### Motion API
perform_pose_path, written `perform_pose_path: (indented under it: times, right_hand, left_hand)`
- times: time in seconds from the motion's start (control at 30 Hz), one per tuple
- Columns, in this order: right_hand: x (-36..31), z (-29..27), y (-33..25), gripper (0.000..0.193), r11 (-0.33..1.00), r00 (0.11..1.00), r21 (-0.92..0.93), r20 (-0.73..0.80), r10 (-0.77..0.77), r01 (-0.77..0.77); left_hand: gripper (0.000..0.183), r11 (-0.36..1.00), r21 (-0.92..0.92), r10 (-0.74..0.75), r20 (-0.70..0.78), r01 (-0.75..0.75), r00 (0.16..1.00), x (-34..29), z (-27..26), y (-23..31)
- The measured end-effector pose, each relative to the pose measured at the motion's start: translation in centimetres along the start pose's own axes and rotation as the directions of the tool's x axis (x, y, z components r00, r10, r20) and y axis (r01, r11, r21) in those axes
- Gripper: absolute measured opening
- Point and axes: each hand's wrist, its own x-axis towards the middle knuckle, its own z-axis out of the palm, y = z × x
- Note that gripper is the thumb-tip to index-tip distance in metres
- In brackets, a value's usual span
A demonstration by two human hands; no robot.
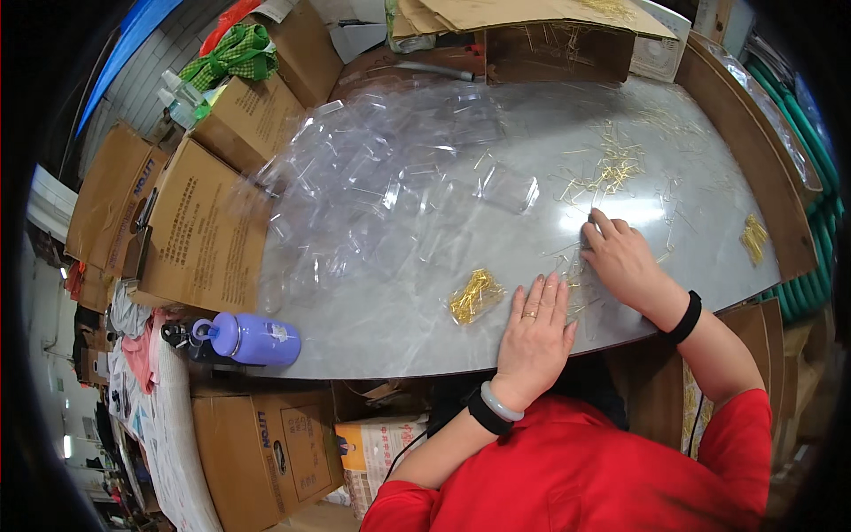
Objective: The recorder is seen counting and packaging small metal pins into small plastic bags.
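Observation:
My left hand (pixel 536 337) lies flat at the table's near edge, its fingers stretched out. A small clear plastic box (pixel 490 310) holding a bundle of gold wire hooks (pixel 476 293) is just left of its fingertips. Farther right, my right hand (pixel 625 262) rests on the tabletop, fingers bent and apart, with nothing visibly gripped. A few thin gold wires (pixel 574 282) lie between the two hands, partly hidden by them. Just beyond my right fingertips is a loose heap of gold wire hooks (pixel 612 168).
Clear plastic boxes (pixel 381 177) pile up across the left and back of the grey table (pixel 372 341). A purple bottle (pixel 257 339) lies at its left edge. Cardboard boxes (pixel 208 230) stand alongside. A cardboard strip (pixel 762 151) borders the right, near another gold hook bundle (pixel 753 238).

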Motion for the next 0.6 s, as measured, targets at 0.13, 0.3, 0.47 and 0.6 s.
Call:
perform_pose_path:
  times: [0.13, 0.3, 0.47, 0.6]
  right_hand:
    - [-0.2, -2.5, 0.1, 0.039, 0.954, 0.891, -0.085, 0.342, 0.298, -0.286]
    - [-2.8, -0.8, -0.3, 0.036, 0.967, 0.968, 0.133, -0.157, -0.197, 0.218]
    - [-4.2, -1.8, -0.8, 0.043, 0.858, 0.971, 0.469, 0.009, -0.239, 0.207]
    - [-6.7, -1.7, -1.9, 0.043, 0.894, 0.983, 0.423, -0.164, -0.084, 0.147]
  left_hand:
    - [0.055, 1.0, -0.012, -0.025, -0.011, 0.025, 1.0, -0.1, 0.2, 0.0]
    - [0.052, 0.999, 0.018, 0.049, -0.001, -0.049, 0.999, 0.1, 0.1, -0.1]
    - [0.055, 0.984, -0.177, 0.032, -0.004, -0.032, 0.999, -0.8, 0.2, -0.9]
    - [0.065, 0.926, -0.366, -0.109, -0.009, 0.098, 0.994, -1.2, 0.1, -0.9]
